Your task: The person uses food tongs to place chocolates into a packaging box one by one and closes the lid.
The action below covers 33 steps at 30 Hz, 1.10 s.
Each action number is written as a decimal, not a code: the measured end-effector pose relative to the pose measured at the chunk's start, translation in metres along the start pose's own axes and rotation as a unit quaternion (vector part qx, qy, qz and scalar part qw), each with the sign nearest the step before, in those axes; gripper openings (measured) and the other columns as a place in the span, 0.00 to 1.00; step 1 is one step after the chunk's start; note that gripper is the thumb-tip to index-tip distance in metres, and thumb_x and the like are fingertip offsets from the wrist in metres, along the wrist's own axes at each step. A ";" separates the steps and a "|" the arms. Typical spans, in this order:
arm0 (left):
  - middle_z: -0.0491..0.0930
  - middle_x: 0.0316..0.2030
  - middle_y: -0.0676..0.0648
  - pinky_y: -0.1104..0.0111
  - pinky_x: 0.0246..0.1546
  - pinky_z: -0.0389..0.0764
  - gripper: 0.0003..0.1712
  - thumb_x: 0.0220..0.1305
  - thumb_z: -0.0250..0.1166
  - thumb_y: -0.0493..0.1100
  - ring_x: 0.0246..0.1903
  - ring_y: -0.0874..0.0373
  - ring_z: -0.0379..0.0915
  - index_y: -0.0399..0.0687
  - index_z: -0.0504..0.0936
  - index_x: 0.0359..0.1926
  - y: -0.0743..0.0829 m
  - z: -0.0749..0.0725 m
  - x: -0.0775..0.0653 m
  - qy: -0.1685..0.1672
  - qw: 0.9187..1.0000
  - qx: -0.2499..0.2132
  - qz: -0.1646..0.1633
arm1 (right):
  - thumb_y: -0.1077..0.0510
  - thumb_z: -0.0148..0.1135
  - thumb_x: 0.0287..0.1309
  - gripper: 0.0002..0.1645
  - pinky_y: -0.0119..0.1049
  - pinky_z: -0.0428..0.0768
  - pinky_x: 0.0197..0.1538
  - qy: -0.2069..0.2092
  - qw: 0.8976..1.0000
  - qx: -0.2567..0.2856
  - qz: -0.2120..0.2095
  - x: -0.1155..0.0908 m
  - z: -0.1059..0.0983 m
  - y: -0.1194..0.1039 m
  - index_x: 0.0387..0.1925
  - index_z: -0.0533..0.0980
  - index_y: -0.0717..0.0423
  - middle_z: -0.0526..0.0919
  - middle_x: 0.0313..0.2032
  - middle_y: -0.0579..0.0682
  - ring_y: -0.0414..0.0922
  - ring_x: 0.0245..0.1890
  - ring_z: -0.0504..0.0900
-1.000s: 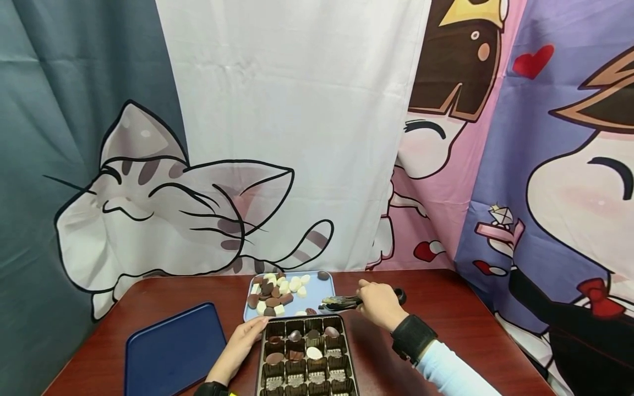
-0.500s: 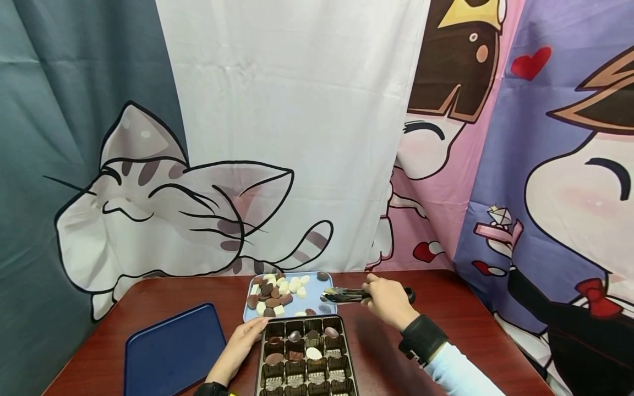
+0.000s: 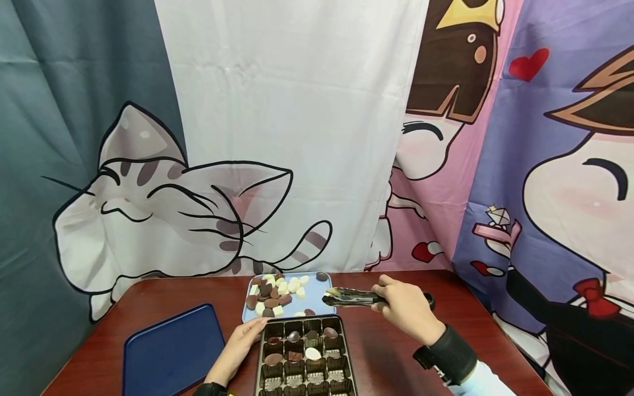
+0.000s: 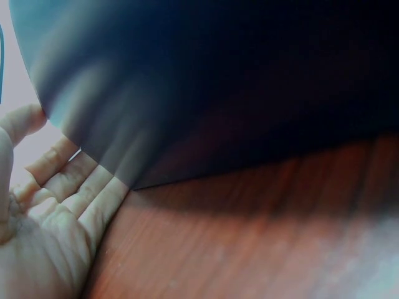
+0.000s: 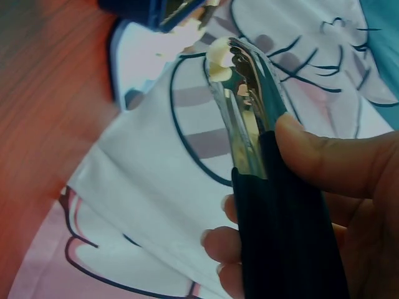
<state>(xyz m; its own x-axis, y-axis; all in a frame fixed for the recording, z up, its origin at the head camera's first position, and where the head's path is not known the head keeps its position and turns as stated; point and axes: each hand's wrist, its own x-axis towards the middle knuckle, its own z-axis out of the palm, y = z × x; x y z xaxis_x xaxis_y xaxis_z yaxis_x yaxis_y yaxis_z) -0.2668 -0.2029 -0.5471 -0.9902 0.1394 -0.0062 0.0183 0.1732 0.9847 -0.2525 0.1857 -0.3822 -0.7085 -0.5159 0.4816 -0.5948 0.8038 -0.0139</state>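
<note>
In the head view my left hand [image 3: 241, 345] rests at the upper left side of a dark plastic chocolate tray [image 3: 346, 357] with square compartments. Its straight fingers meet the outer wall of the tray in the left wrist view, the thumb touching the edge too. Tongs [image 3: 354, 297] with black handles and shiny ends lie in the grip of my right hand [image 3: 406, 305]. Their ends hang near the right rim of a light blue tray [image 3: 309, 300]. A cream patch [image 5: 220, 61] shows at the tongs' ends in the right wrist view; I cannot tell if it is a chocolate.
White, milk and dark chocolates [image 3: 272, 297] cluster on the left of the light blue tray, and one dark chocolate [image 3: 322, 276] lies in its far right corner. Upper compartments hold several chocolates. A dark blue tray [image 3: 173, 352] lies at left on the table [image 3: 446, 352]. Printed curtains stand behind.
My right hand has moved right and a little towards me with the tongs, drawing their ends back to the light blue tray's right rim. The left hand stays at the chocolate tray.
</note>
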 end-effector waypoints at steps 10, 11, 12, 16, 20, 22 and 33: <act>0.68 0.74 0.22 0.39 0.73 0.75 0.30 0.91 0.50 0.45 0.76 0.24 0.61 0.20 0.72 0.73 0.011 0.004 -0.005 0.015 1.000 -0.003 -0.018 | 0.56 0.85 0.55 0.11 0.30 0.67 0.25 -0.055 0.998 0.040 -0.014 -0.022 -0.016 -0.009 0.34 0.86 0.44 0.68 0.30 0.35 0.30 0.22 0.65; 0.68 0.74 0.22 0.38 0.73 0.75 0.30 0.91 0.50 0.45 0.76 0.24 0.60 0.20 0.72 0.73 0.011 0.003 -0.005 0.013 1.000 -0.004 -0.018 | 0.55 0.85 0.55 0.11 0.30 0.67 0.25 -0.060 0.997 0.043 -0.016 -0.024 -0.016 -0.009 0.34 0.86 0.44 0.69 0.31 0.35 0.30 0.22 0.65; 0.68 0.74 0.22 0.38 0.73 0.75 0.30 0.91 0.50 0.45 0.76 0.24 0.60 0.20 0.72 0.74 0.012 0.003 -0.005 0.012 1.000 -0.006 -0.018 | 0.55 0.85 0.55 0.11 0.29 0.66 0.25 -0.065 0.997 0.046 -0.017 -0.027 -0.014 -0.010 0.34 0.87 0.44 0.68 0.30 0.35 0.30 0.22 0.65; 0.67 0.75 0.21 0.39 0.72 0.76 0.31 0.91 0.49 0.46 0.76 0.24 0.60 0.19 0.71 0.74 0.013 0.002 -0.006 0.005 1.000 -0.008 -0.017 | 0.55 0.85 0.55 0.10 0.28 0.65 0.25 -0.084 0.995 0.054 -0.018 -0.035 -0.010 -0.010 0.35 0.88 0.44 0.68 0.30 0.34 0.29 0.22 0.64; 0.67 0.75 0.21 0.41 0.73 0.76 0.31 0.91 0.50 0.45 0.76 0.25 0.61 0.18 0.70 0.74 0.012 0.003 -0.004 0.002 1.000 -0.015 -0.017 | 0.54 0.86 0.54 0.11 0.28 0.65 0.25 -0.097 0.993 0.061 -0.021 -0.039 -0.007 -0.010 0.36 0.87 0.44 0.68 0.31 0.34 0.30 0.22 0.63; 0.67 0.75 0.21 0.40 0.72 0.77 0.31 0.91 0.50 0.45 0.76 0.24 0.61 0.18 0.70 0.74 0.012 0.003 -0.004 0.002 1.000 -0.011 -0.017 | 0.54 0.86 0.53 0.13 0.29 0.65 0.25 -0.098 0.993 0.066 -0.017 -0.039 -0.009 -0.010 0.38 0.88 0.46 0.69 0.32 0.34 0.30 0.22 0.64; 0.69 0.73 0.21 0.40 0.71 0.78 0.32 0.91 0.50 0.48 0.75 0.24 0.63 0.19 0.71 0.73 0.005 0.001 -0.002 0.005 1.000 -0.006 -0.011 | 0.55 0.86 0.55 0.17 0.32 0.67 0.23 -0.043 0.998 0.043 0.031 -0.014 0.003 -0.015 0.45 0.90 0.54 0.72 0.32 0.38 0.36 0.24 0.71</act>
<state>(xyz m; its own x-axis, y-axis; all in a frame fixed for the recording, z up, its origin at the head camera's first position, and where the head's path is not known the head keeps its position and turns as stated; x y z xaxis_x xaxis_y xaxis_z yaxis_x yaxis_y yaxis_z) -0.2647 -0.2012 -0.5421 -0.9916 0.1267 -0.0264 -0.0053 0.1639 0.9865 -0.2350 0.1796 -0.3913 -0.7732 -0.4916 0.4005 -0.5755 0.8093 -0.1178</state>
